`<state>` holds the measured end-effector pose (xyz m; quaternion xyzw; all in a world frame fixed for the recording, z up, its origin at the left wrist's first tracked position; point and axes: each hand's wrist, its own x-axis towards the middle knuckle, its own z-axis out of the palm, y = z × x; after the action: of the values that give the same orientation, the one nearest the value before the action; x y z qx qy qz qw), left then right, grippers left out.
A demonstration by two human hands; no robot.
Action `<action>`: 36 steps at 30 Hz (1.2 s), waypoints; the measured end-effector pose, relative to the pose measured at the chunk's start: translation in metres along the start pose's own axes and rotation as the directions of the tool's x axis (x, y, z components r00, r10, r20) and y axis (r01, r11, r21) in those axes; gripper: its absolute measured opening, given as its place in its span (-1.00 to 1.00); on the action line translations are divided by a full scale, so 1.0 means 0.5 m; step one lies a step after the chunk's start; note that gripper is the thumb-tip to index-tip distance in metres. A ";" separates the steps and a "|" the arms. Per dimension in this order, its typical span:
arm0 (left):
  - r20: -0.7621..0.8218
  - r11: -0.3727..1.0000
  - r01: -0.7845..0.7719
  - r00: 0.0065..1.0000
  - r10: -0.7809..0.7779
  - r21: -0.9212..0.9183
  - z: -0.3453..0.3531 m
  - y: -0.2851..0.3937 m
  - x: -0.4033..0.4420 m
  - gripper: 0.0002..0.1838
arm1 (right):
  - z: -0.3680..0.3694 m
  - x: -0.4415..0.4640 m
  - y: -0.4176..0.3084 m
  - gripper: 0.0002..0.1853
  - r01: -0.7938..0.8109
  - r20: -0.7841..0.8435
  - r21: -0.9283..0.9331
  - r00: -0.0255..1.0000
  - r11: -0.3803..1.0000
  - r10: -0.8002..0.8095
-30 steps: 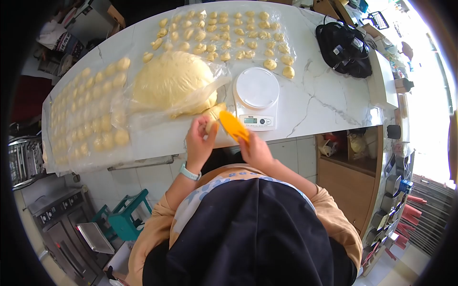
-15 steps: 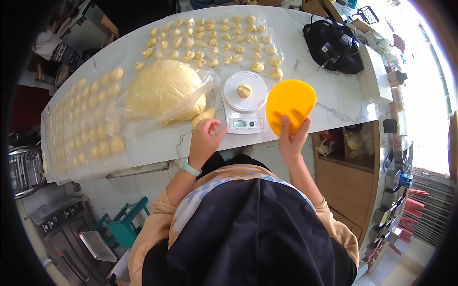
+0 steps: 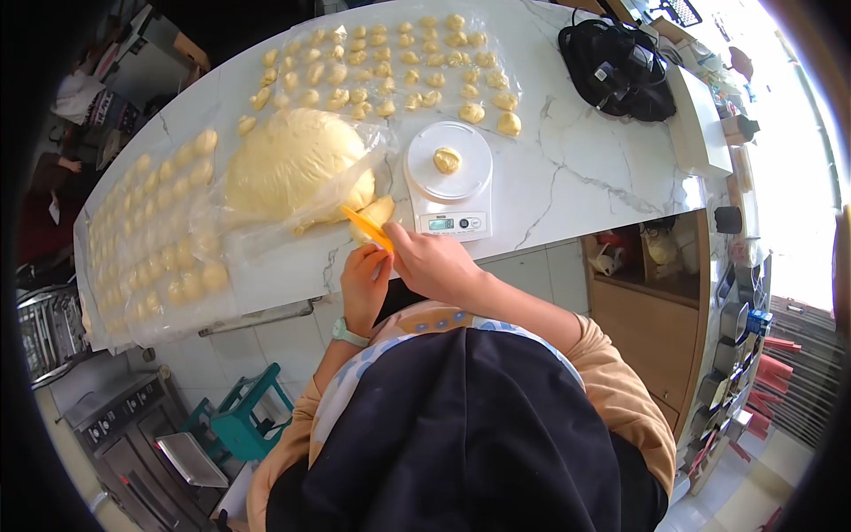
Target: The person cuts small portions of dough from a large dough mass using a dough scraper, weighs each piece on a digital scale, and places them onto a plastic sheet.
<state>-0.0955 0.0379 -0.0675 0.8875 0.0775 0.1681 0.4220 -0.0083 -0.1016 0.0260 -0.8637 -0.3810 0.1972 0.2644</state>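
My right hand [image 3: 436, 263] grips a yellow dough scraper [image 3: 366, 225], now seen nearly edge-on at the table's front edge. Close against it, my left hand [image 3: 363, 285] has its fingers curled together by the scraper's lower end; whether they pinch a bit of dough is hidden. Just behind the scraper lies a cut strip of dough [image 3: 381, 210], beside the big dough mound [image 3: 297, 160] partly covered by clear plastic. To the right, a white kitchen scale [image 3: 454, 223] carries one small dough ball [image 3: 447, 160]; its display digits are too small to read surely.
Rows of small dough pieces [image 3: 382, 68] lie on plastic at the back of the marble table [image 3: 567, 191]. More dough balls [image 3: 191, 285] sit under plastic at left. A black bag [image 3: 616, 71] and a white box [image 3: 698, 120] stand at right. A green stool [image 3: 251, 412] is below.
My right hand has swung left from beside the scale, turning the scraper from flat-on to edge-on and bringing it to my left hand. The dough ball stays on the scale.
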 end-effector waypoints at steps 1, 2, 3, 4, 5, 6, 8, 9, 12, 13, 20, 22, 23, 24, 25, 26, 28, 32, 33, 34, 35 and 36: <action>0.010 1.000 0.002 1.000 -0.002 -0.004 -0.003 0.000 0.001 -0.86 | 0.009 0.009 -0.001 -0.69 0.011 -0.011 -0.016 1.000 1.000 -0.011; 0.018 1.000 0.004 1.000 -0.004 -0.008 -0.005 -0.001 0.003 -0.86 | 0.026 0.017 0.003 -0.69 0.022 -0.020 -0.033 1.000 0.999 -0.023; 0.024 0.999 0.026 0.999 -0.025 -0.033 -0.007 -0.004 0.004 -0.86 | 0.043 0.021 0.013 -0.69 0.035 -0.029 -0.049 0.999 0.998 -0.037; 0.033 0.997 0.047 0.998 -0.045 -0.057 -0.011 -0.007 0.004 -0.85 | 0.067 0.017 0.028 -0.69 0.106 -0.137 -0.014 0.985 0.994 -0.107; 0.043 0.994 0.067 0.997 -0.063 -0.082 -0.013 -0.009 0.005 -0.84 | 0.096 0.008 0.045 -0.69 0.178 -0.247 0.012 0.954 0.984 -0.170; 0.064 0.990 0.114 0.992 -0.109 -0.084 -0.015 -0.003 0.008 -0.84 | 0.103 0.001 0.051 -0.69 0.253 -0.356 0.026 0.906 0.967 -0.227; 0.103 0.974 0.209 0.974 -0.200 -0.087 -0.021 0.011 0.013 -0.82 | 0.110 -0.015 0.073 -0.68 0.240 -0.369 0.043 0.906 0.970 -0.208; 0.094 0.970 0.222 0.973 -0.213 -0.103 -0.022 0.019 0.017 -0.82 | 0.104 -0.023 0.076 -0.68 0.233 -0.373 0.054 0.907 0.971 -0.197; 0.091 0.978 0.188 0.979 -0.180 -0.088 -0.021 0.030 0.028 -0.82 | 0.088 -0.048 0.078 -0.68 0.276 -0.430 0.119 0.880 0.954 -0.201; 0.104 0.991 0.129 0.987 -0.124 -0.044 -0.020 0.025 0.033 -0.83 | 0.087 -0.051 0.079 -0.67 0.318 -0.471 0.124 0.853 0.940 -0.226; 0.208 0.988 0.116 0.974 -0.093 -0.100 -0.040 0.045 0.070 -0.88 | 0.067 -0.080 0.075 -0.69 0.539 -0.570 0.131 0.728 0.832 -0.382; 0.212 0.964 0.251 0.950 -0.228 -0.089 -0.069 0.083 0.096 -0.87 | 0.060 -0.088 0.084 -0.69 0.533 -0.606 0.139 0.712 0.835 -0.354; 0.212 0.944 0.320 0.931 -0.297 -0.083 -0.078 0.094 0.104 -0.86 | 0.060 -0.094 0.094 -0.69 0.513 -0.635 0.134 0.701 0.848 -0.324; 0.215 0.930 0.337 0.929 -0.303 -0.146 -0.079 0.098 0.113 -0.84 | 0.060 -0.099 0.104 -0.69 0.494 -0.664 0.129 0.687 0.860 -0.295; 0.216 0.913 0.352 0.926 -0.308 -0.208 -0.078 0.099 0.125 -0.83 | 0.060 -0.100 0.116 -0.69 0.457 -0.734 0.071 0.626 0.887 -0.264; 0.217 0.891 0.365 0.925 -0.313 -0.268 -0.076 0.099 0.139 -0.81 | 0.059 -0.099 0.128 -0.69 0.415 -0.797 0.017 0.555 0.910 -0.238; 0.287 0.806 0.342 0.932 -0.223 -0.483 -0.049 0.114 0.170 -0.77 | 0.049 -0.102 0.140 -0.69 0.328 -0.869 0.037 0.477 0.944 -0.132; 0.227 0.785 0.129 0.974 0.016 -0.606 0.049 0.135 0.238 -0.73 | 0.015 -0.126 0.158 -0.69 0.203 -0.892 0.178 0.447 0.963 0.071; 0.240 0.820 0.131 0.971 0.008 -0.558 0.062 0.124 0.250 -0.74 | 0.005 -0.132 0.164 -0.68 0.179 -0.897 0.176 0.434 0.968 0.083; 0.253 0.851 0.133 0.967 0.001 -0.508 0.075 0.114 0.260 -0.75 | -0.001 -0.139 0.169 -0.67 0.145 -0.904 0.158 0.419 0.977 0.084; 0.267 0.879 0.134 0.964 -0.008 -0.457 0.085 0.103 0.265 -0.76 | -0.004 -0.148 0.171 -0.69 0.145 -0.901 0.196 0.416 0.970 0.121; 0.251 0.886 0.150 0.967 -0.039 -0.440 0.088 0.101 0.267 -0.76 | -0.006 -0.155 0.172 -0.70 0.145 -0.898 0.235 0.412 0.961 0.157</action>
<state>0.0448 0.0113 -0.0232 0.7726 0.0290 0.0547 0.6319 -0.0082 -0.2107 -0.0131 -0.7871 -0.1418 -0.2508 0.5455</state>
